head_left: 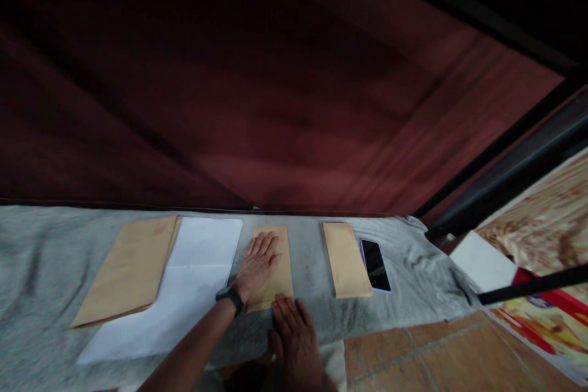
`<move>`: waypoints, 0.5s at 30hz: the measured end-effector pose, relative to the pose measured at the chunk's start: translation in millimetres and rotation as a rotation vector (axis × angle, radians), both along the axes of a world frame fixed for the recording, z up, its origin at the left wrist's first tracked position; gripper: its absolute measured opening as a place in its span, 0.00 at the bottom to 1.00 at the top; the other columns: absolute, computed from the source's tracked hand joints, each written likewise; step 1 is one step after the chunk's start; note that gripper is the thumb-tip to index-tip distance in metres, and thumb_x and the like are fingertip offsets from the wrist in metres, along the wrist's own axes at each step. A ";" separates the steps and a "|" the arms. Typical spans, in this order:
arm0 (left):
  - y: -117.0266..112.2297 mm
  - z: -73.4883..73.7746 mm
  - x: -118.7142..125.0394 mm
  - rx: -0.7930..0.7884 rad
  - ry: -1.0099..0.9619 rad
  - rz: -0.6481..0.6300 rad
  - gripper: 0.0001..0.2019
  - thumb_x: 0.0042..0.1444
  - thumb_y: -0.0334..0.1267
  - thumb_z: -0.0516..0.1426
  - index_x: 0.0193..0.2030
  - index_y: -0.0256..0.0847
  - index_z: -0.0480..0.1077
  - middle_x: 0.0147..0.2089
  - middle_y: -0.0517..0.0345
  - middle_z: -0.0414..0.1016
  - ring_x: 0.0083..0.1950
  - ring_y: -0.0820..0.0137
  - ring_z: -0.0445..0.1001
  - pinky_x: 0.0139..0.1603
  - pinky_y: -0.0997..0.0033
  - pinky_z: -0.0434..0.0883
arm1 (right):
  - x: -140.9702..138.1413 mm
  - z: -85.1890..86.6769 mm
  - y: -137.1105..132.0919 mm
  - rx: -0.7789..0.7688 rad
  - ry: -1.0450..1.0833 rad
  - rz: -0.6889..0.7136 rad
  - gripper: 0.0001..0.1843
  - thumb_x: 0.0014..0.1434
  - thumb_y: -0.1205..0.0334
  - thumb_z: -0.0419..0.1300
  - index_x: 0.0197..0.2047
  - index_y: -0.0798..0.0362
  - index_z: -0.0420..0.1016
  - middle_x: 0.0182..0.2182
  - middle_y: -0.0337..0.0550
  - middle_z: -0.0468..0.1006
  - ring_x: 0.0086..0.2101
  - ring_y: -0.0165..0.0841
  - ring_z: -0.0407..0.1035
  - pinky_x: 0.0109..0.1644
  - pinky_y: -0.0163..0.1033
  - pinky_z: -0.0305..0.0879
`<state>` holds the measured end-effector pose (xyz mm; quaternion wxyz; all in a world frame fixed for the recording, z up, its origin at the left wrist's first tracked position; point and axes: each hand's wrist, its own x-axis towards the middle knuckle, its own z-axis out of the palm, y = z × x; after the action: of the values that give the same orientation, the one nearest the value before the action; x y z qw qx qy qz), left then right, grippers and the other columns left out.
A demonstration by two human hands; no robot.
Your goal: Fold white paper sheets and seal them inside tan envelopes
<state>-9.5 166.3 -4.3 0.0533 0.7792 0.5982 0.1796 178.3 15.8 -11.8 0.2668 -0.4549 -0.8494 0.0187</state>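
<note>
A brown paper envelope [281, 266] lies flat on the grey cloth in front of me. My left hand [258, 263], with a dark watch on its wrist, rests flat across the envelope's upper left part, fingers stretched out. At the envelope's lower right corner, my right hand [294, 331] lies with its fingers extended, the tips touching the near edge. To the left are white paper sheets [193, 282] with a crease, partly under a stack of larger brown envelopes [128, 269]. Another small stack of brown envelopes [346, 260] sits to the right.
A phone [375, 264] with a dark screen lies beside the right-hand envelopes. The grey cloth [307, 245] ends at a dark red curtain [285, 135] behind. Tiled floor [413, 349], dark metal bars and a white box [484, 260] are at the right.
</note>
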 end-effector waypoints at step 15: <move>-108.8 0.0 19.1 -0.045 -0.134 -0.246 0.24 0.71 0.39 0.47 0.73 0.47 0.59 0.74 0.53 0.62 0.75 0.63 0.58 0.76 0.50 0.56 | -2.3 -10.8 2.2 0.038 0.089 0.028 0.22 0.69 0.58 0.58 0.65 0.48 0.70 0.58 0.43 0.78 0.62 0.37 0.68 0.73 0.50 0.53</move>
<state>9.6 57.5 -4.3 0.1323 0.8314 0.4971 0.2101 176.0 18.0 -22.5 0.3124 -0.4364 -0.8433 0.0265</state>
